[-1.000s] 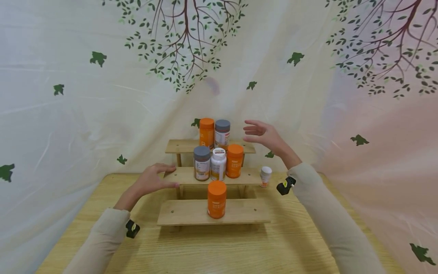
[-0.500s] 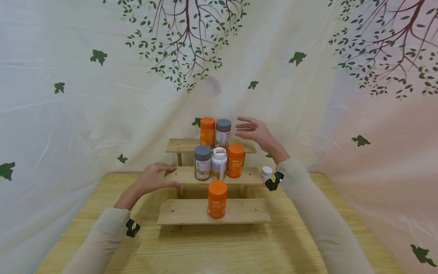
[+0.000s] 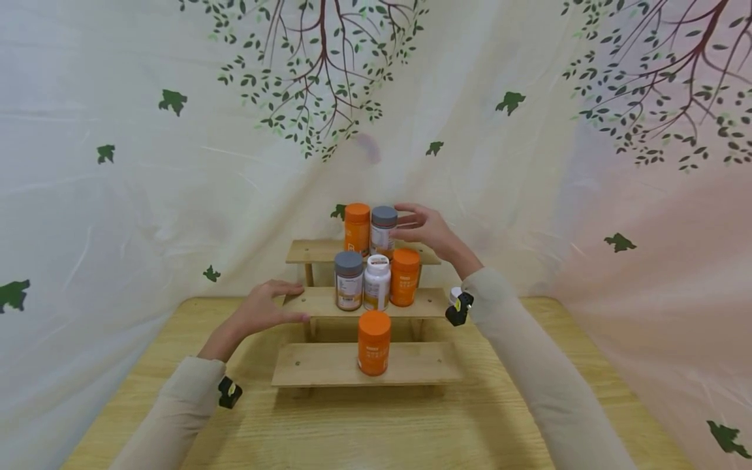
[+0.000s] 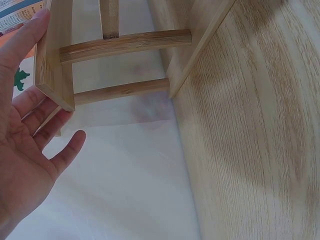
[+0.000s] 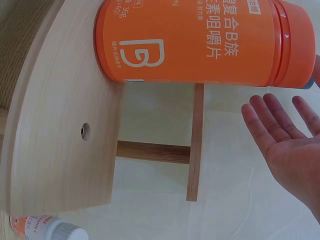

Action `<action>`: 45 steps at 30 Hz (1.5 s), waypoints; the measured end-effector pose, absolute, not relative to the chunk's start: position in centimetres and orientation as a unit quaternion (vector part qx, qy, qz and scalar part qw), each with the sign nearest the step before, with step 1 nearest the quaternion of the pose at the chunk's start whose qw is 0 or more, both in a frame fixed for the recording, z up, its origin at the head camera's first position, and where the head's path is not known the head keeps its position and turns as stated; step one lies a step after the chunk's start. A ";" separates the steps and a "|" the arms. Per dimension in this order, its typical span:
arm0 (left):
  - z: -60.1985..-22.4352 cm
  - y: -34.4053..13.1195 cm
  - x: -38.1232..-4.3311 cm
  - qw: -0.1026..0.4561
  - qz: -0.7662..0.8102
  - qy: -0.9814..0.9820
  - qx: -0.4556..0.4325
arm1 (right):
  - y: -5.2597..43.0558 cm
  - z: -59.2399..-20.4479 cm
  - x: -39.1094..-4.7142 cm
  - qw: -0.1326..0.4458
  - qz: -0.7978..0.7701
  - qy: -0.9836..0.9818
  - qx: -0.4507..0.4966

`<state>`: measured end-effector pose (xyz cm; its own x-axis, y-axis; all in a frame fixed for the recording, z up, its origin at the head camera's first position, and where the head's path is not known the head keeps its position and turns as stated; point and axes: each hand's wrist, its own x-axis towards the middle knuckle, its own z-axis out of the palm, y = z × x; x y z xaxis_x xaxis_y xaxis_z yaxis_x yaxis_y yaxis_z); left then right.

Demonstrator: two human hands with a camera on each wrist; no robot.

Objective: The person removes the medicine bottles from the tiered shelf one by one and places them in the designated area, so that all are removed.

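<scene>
Small bottle (image 5: 37,227): label visible in right wrist view only. Grey-lidded jar (image 3: 381,239): upright, white-labelled, on top shelf (image 3: 318,249). Right hand (image 3: 431,232): spread at jar's 3 o'clock; contact indeterminable. Left hand (image 3: 267,307): pinching middle shelf (image 3: 318,302).

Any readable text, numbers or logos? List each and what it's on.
"B": logo, large orange bottle, right wrist view
"复合B族": same bottle
"素咀嚼片": same bottle
"36g", "x60)", "mg": same bottle, fragments
"TAMIN C": small white bottle, start of word not clear
"B", likely: top-shelf orange bottle
Too small: remaining orange print; head view labels on the grey-lidded bottles and middle white bottle
Blurred: left wrist corner label
</scene>
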<state>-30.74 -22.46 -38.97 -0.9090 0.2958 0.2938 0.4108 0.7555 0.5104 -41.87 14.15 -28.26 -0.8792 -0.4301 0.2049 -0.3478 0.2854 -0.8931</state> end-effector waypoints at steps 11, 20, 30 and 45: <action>-39.6 -22.3 -30.7 0.104 -0.296 -0.929 -0.197 | 13.9 -29.4 -42.4 0.056 -0.557 0.797 -0.228; -39.4 -22.1 -30.7 0.110 -0.295 -0.928 -0.200 | 13.5 -29.4 -42.3 0.056 -0.553 0.799 -0.229; -39.3 -22.2 -30.8 0.114 -0.294 -0.928 -0.201 | 13.1 -29.3 -42.4 0.059 -0.547 0.803 -0.229; -39.2 -22.3 -30.7 0.108 -0.299 -0.929 -0.191 | 13.1 -29.4 -42.4 0.035 -0.545 0.803 -0.240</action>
